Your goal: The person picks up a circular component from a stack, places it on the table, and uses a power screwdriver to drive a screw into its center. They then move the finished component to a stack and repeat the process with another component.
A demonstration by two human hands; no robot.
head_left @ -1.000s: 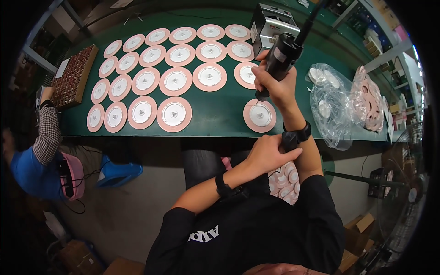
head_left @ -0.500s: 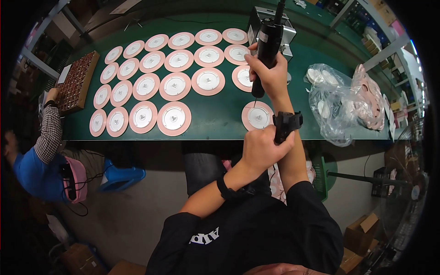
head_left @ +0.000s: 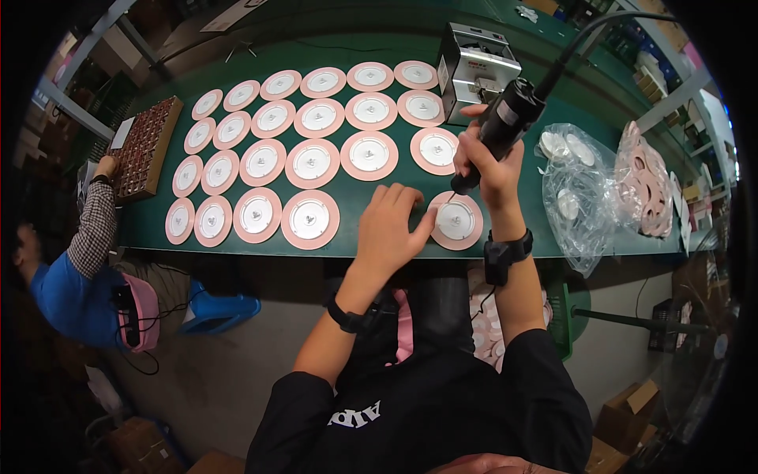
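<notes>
We work close to the near edge of the green table point(head_left: 142, 229), where the disc point(head_left: 458, 223) lies flat just inside that edge. Bare table spans the front-row gap between it and the other discs point(head_left: 310, 220); our left hand point(head_left: 392, 225) occupies this gap, palm down, fingers loosely bent and thumb spread toward the disc's rim. We cannot tell whether the thumb touches it. More bare table opens on the right, up to the bag point(head_left: 580, 197). Our right hand point(head_left: 493, 162) wraps its fingers around the tool point(head_left: 505, 122), its thin tip slanting down to the disc.

The disc is round, with a smooth white centre and a matte pink rim. The tool is a dark cylinder trailing a cable point(head_left: 588, 31); the bag is clear, crinkled plastic, and the machine point(head_left: 478, 71) is boxy with a metallic face.
</notes>
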